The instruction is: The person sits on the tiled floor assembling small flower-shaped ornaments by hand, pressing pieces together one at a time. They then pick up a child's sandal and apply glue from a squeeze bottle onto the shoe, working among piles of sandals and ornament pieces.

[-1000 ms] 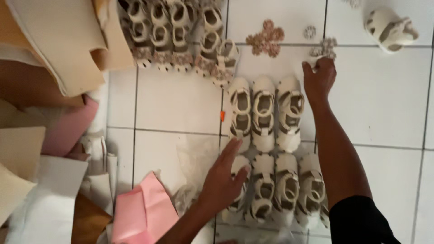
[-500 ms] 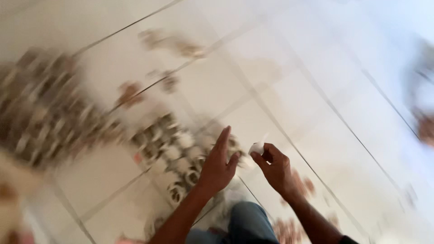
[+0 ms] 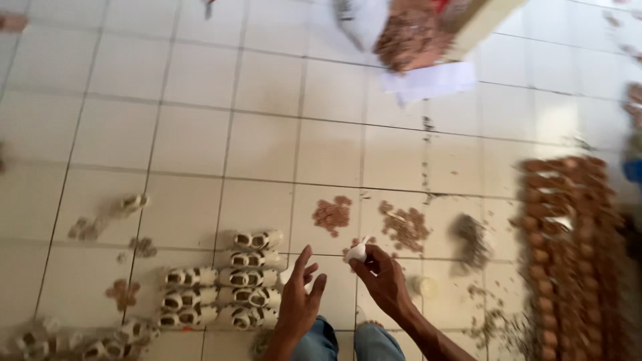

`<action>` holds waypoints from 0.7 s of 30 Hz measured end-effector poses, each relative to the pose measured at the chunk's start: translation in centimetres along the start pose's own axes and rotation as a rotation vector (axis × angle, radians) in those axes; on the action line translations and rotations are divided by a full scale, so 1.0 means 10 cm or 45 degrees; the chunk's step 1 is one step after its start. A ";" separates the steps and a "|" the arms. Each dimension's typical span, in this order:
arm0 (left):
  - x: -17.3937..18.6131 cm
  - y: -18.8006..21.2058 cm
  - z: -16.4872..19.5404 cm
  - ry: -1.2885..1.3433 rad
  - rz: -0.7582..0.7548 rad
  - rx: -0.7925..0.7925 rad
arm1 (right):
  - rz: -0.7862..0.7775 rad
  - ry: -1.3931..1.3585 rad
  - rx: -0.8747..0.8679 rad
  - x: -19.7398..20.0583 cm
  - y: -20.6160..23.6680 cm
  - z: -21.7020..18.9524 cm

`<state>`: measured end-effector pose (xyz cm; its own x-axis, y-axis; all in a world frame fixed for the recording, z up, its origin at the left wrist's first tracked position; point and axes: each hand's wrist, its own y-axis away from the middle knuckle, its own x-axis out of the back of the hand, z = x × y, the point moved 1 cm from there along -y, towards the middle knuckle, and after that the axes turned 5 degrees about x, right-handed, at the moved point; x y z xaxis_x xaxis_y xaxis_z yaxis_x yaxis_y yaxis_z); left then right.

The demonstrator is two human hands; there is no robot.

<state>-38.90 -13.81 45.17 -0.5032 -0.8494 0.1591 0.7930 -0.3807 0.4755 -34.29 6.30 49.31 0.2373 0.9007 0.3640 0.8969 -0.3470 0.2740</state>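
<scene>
My right hand pinches a small white piece between thumb and fingertips, low in the middle of the view. My left hand hovers beside it with fingers spread and nothing in it. Just left of that hand, rows of small white sandals lie side by side on the white tiled floor. My knees in blue jeans show at the bottom edge.
Small piles of brown decorative pieces lie ahead of my hands. Rows of brown items fill the right side. A sack of brown pieces sits at the top. Loose white sandals lie at left.
The view has swung right, away from the sandal rows and cardboard. My right hand came back from the floor holding a small white piece; my left hand lifted off the sandals.
</scene>
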 end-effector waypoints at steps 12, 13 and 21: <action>-0.70 0.62 3.08 -0.219 -0.412 -0.424 | 0.560 -0.066 0.194 2.47 1.17 -2.02; -0.84 0.68 3.20 -0.287 -0.440 -0.405 | 0.613 -0.117 0.216 2.63 1.35 -1.99; -1.95 0.87 3.90 -0.314 -0.634 -0.404 | 1.009 -0.085 -0.284 3.83 2.61 -1.49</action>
<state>-35.60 13.75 79.96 -0.8717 -0.4486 0.1973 0.4882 -0.8296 0.2707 -7.33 27.81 83.71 0.7964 0.3782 0.4719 0.3609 -0.9234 0.1309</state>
